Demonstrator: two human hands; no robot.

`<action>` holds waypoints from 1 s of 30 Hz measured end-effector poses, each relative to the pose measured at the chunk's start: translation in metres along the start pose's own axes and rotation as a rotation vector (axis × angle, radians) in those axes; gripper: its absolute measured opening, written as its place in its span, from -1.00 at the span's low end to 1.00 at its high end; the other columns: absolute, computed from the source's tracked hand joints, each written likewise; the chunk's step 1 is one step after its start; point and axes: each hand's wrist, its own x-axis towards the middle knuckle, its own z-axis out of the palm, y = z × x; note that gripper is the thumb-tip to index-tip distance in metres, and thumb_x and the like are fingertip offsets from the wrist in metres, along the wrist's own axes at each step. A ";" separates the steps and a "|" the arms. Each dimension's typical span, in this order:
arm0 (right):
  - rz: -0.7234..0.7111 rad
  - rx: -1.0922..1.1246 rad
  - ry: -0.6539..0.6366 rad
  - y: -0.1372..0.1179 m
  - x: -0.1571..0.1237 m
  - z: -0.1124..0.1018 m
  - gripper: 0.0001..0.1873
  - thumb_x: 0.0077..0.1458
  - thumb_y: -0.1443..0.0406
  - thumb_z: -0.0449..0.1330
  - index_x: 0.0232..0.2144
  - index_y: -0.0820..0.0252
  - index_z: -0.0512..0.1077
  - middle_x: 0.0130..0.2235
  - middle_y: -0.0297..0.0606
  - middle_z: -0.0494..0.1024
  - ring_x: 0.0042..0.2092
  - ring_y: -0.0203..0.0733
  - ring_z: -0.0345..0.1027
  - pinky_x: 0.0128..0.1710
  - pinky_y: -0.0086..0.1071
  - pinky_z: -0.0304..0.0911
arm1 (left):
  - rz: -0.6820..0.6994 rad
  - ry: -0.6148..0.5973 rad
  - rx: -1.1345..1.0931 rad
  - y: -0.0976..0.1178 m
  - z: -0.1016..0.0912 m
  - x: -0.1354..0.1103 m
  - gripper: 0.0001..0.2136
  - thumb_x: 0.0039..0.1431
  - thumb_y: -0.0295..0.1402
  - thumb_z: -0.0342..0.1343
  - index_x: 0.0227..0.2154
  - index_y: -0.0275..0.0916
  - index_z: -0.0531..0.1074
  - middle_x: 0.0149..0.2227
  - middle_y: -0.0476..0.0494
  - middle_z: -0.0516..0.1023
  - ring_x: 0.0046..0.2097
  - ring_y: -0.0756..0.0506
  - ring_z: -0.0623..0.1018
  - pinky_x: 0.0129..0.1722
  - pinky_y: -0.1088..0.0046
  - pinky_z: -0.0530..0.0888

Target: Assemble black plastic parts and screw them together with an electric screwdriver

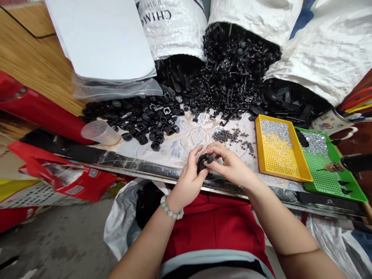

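Note:
Above the table's front edge, my left hand (191, 173) is closed around a small black plastic part (202, 163). My right hand (226, 162) pinches the upper right side of that same part with thumb and fingers. The exact shape of the part is partly hidden by my fingers. Just beyond my hands lies a scatter of tiny dark metal pieces (222, 135). Farther left is a heap of round black plastic parts (145, 118). A large pile of small black clips (232, 73) spreads out behind them.
To the right stand a yellow tray (299, 149) and a green tray (359, 190) with small silver pieces. A power screwdriver (334, 166) hangs over the green one. White sacks (247, 13) line the back. A plastic cup (100, 133) and red cylinder (43, 108) are left.

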 end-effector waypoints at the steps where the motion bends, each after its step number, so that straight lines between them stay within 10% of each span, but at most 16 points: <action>1: -0.033 -0.028 0.005 0.000 0.000 0.000 -0.85 0.12 0.31 0.12 -0.23 0.15 0.41 -0.21 -0.25 0.34 -0.09 -0.23 0.24 -0.02 -0.26 0.21 | 0.008 0.000 -0.005 0.001 -0.001 0.000 -0.46 0.12 -0.46 0.06 0.18 -0.14 0.11 0.18 -0.21 0.26 0.19 -0.14 0.28 0.21 0.26 0.15; 6: -0.343 -0.368 0.328 0.007 -0.009 0.008 -0.73 0.09 0.37 0.12 -0.13 0.07 0.41 -0.12 -0.17 0.24 -0.02 -0.13 0.17 -0.03 -0.15 0.21 | -0.056 0.295 -0.257 -0.001 -0.008 0.005 -0.57 0.07 -0.40 0.13 0.03 -0.16 0.24 0.03 -0.19 0.40 0.06 -0.10 0.41 0.05 0.34 0.34; 11: -0.655 -0.701 0.353 0.019 -0.022 0.017 -0.64 0.01 0.42 0.22 -0.12 -0.02 0.42 -0.06 -0.19 0.32 0.01 -0.09 0.17 -0.05 -0.18 0.21 | -0.380 0.089 -0.778 0.001 -0.011 0.011 -0.75 0.16 -0.26 0.05 -0.13 -0.26 0.36 -0.18 -0.20 0.51 -0.14 -0.11 0.53 -0.19 0.36 0.49; 20: -0.046 -0.106 0.396 0.025 -0.027 0.034 -0.81 0.05 0.28 0.19 -0.23 0.13 0.34 -0.11 -0.16 0.27 0.02 -0.15 0.22 0.04 -0.16 0.20 | -0.201 0.164 -0.854 0.001 -0.005 0.015 -0.80 0.09 -0.47 0.14 -0.20 -0.19 0.41 -0.17 -0.08 0.55 -0.05 -0.04 0.51 0.01 0.39 0.42; 30: -0.014 0.062 0.374 0.027 -0.026 0.042 -0.86 0.08 0.23 0.16 -0.29 0.14 0.34 -0.13 -0.18 0.30 -0.03 -0.16 0.24 -0.02 -0.21 0.22 | -0.145 0.205 -0.810 0.004 -0.004 0.011 -0.84 0.10 -0.32 0.15 -0.23 -0.11 0.40 -0.21 -0.02 0.51 -0.10 -0.06 0.52 -0.10 0.33 0.46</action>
